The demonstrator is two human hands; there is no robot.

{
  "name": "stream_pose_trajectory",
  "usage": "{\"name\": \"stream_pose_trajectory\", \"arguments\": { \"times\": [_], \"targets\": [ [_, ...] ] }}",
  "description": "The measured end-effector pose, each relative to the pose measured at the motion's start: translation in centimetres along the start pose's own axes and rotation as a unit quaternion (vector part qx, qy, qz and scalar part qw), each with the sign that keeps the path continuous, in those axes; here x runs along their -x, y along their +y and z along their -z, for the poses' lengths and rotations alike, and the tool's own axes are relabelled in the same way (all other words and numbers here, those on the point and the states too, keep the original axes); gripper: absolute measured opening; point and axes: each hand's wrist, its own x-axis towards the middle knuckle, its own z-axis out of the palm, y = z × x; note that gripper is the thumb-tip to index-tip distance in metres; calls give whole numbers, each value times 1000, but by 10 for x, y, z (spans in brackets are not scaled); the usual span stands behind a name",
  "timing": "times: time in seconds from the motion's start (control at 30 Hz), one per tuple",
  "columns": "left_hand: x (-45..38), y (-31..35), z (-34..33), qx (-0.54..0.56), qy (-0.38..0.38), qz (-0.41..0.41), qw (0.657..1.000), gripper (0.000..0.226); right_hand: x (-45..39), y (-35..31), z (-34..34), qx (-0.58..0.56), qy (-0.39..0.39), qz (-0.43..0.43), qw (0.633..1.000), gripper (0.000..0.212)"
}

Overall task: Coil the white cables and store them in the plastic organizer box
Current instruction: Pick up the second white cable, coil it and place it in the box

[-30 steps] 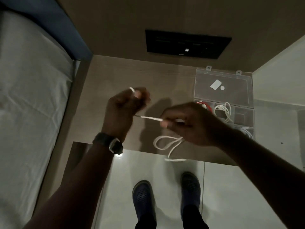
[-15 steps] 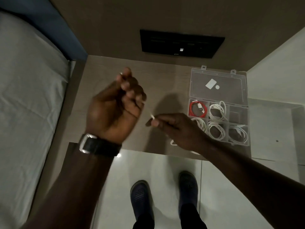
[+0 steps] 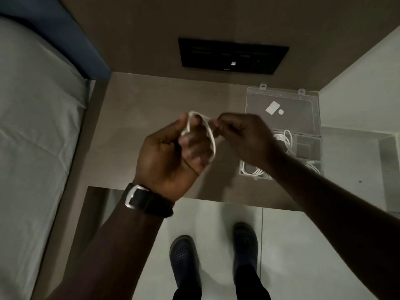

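Observation:
A white cable [image 3: 211,135] is looped around the fingers of my left hand [image 3: 173,154], which is curled shut on the coil above the wooden shelf [image 3: 138,118]. My right hand [image 3: 244,137] pinches the cable's free end right beside the left fingertips. The clear plastic organizer box [image 3: 316,135] lies open at the shelf's right end, lid flat behind it. Coiled white cables [image 3: 283,139] fill some compartments; my right forearm hides most of the box's front row.
A bed with a pale sheet [image 3: 36,148] runs along the left. A black panel [image 3: 232,55] sits on the wall behind the shelf. A white ledge [image 3: 355,152] adjoins the box on the right. My shoes [image 3: 184,258] stand on the tiled floor below.
The slack that hung over the shelf edge is gone from there and the cable is wound on my left hand. My right hand rose from the shelf front up to the left fingertips.

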Motion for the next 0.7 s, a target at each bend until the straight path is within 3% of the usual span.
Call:
{"name": "stream_pose_trajectory", "arguments": {
  "times": [0.1, 0.2, 0.27, 0.33, 0.4, 0.43, 0.53, 0.63, 0.7],
  "targets": [
    [-9, 23, 8, 8, 81, -145, 986, 33, 33, -2, -26, 11, -139, -20, 990, 24],
    [-11, 40, 23, -179, 180, -250, 935, 27, 57, -13, -23, 11, -204, -18, 979, 23],
    [-10, 32, 28, -374, 206, -250, 869, 27, 55, -22, -9, -64, -161, -37, 984, 21],
    [-7, 13, 29, -539, 173, -206, 798, 30, 41, -29, 8, -165, -100, -77, 978, 24],
    [-4, -5, 27, -610, 161, -154, 760, 32, 25, -29, 21, -274, -42, -122, 953, 22],
    [-3, -11, 25, -592, 172, -131, 777, 32, 19, -29, 24, -310, -23, -142, 940, 22],
    [-2, -23, 16, -453, 182, -74, 870, 34, 6, -22, 21, -336, -14, -171, 926, 23],
    [0, -23, 8, -210, 81, 20, 974, 33, 1, -6, 14, -302, -15, -147, 942, 21],
    [0, -16, 6, -41, 24, 25, 999, 33, 5, 7, 4, -225, -12, -114, 968, 19]
  ]
}}
